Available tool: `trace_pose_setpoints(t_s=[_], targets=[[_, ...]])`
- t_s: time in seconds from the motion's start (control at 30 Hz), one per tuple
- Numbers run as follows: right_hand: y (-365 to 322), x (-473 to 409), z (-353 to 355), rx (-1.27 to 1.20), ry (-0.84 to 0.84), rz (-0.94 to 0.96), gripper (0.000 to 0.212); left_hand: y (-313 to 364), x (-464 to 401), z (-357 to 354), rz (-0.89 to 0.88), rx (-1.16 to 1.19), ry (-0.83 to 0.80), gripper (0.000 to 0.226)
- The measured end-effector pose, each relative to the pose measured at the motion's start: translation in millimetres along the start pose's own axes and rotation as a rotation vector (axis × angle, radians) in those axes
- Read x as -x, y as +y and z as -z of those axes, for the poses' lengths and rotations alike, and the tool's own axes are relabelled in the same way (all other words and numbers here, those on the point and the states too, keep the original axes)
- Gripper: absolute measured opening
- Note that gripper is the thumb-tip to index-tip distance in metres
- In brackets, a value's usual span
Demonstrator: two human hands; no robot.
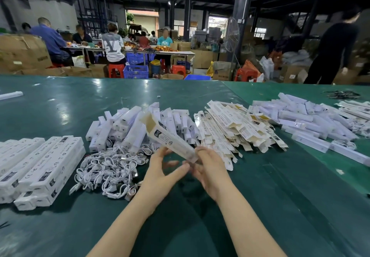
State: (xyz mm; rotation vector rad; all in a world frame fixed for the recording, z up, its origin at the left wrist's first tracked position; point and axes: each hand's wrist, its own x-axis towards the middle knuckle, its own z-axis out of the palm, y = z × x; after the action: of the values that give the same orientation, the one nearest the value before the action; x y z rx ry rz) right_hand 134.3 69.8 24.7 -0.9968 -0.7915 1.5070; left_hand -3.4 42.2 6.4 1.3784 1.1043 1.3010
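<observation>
A long narrow white carton, its far flap open and showing a tan inside, slants up and away over the green table. My right hand grips the carton's near end with curled fingers. My left hand touches the same end from the left, fingers spread and mostly straight. Behind the carton lies a heap of white bar-shaped devices, and in front of that heap a tangle of short white cables.
Filled white boxes are stacked at the left. A pile of flat unfolded cartons lies right of centre, with more white bars further right. Beyond the table's far edge, people sit at other tables among cardboard boxes, blue crates and red stools.
</observation>
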Motion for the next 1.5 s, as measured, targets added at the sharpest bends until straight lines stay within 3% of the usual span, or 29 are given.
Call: trace_pose_setpoints(t_s=[0.03,0.1,0.2,0.33,0.43,0.57,0.63,0.73,0.83,0.93,1.0,1.1,1.2,1.27,1.5], targets=[[3.0,1.9,-1.2,0.115,-0.041,-0.015,0.014,1.2,-1.3,2.2,-0.033,0.034,0.049,0.051],[10.3,5.2,-4.5,0.436,-0.080,0.016,0.014,5.5,-3.3,7.7,-0.088,0.175,0.196,0.032],[24.5,-1.0,-7.1,1.018,-0.001,0.301,0.012,11.0,-7.3,14.8,-0.076,0.296,0.353,0.009],[29.0,-17.8,-19.1,1.211,0.098,0.449,0.025,8.3,-10.2,22.0,0.035,0.296,0.358,0.025],[29.5,-32.1,-31.9,1.568,0.083,0.387,0.039,2.4,-13.1,18.3,0.055,0.282,0.293,0.027],[26.5,-48.8,-51.1,1.707,-0.015,0.163,0.051,-3.2,-15.0,20.1,0.077,0.256,0.218,0.029],[26.4,-52.2,-55.6,1.808,0.015,0.173,0.048,-2.4,-15.1,20.3,0.088,0.256,0.203,0.026],[27.2,-49.7,-49.3,1.663,0.222,0.401,0.028,2.6,-14.7,19.2,0.120,0.333,0.169,0.013],[19.5,-41.3,-34.8,1.306,0.365,0.670,0.004,7.0,-13.8,20.1,0.154,0.429,0.129,0.023],[5.9,-28.4,-18.9,0.698,0.326,0.643,0.023,8.9,-11.5,20.1,0.168,0.374,0.055,0.041],[-2.6,-18.7,-7.6,0.399,0.330,0.554,0.020,10.5,-9.8,18.7,0.227,0.382,-0.005,0.047],[-11.8,-8.0,10.5,0.125,0.342,0.464,0.005,13.0,-6.9,17.1,0.327,0.385,-0.088,0.033],[-24.5,0.2,22.7,0.009,0.344,0.461,0.009,13.5,-3.2,20.0,0.320,0.373,-0.158,0.031],[-33.1,4.6,26.4,-0.004,0.354,0.529,0.012,15.6,1.3,23.2,0.308,0.388,-0.218,0.041],[-40.1,11.6,33.4,0.200,0.256,0.694,0.005,16.5,3.7,30.6,0.397,0.333,-0.371,0.052]])
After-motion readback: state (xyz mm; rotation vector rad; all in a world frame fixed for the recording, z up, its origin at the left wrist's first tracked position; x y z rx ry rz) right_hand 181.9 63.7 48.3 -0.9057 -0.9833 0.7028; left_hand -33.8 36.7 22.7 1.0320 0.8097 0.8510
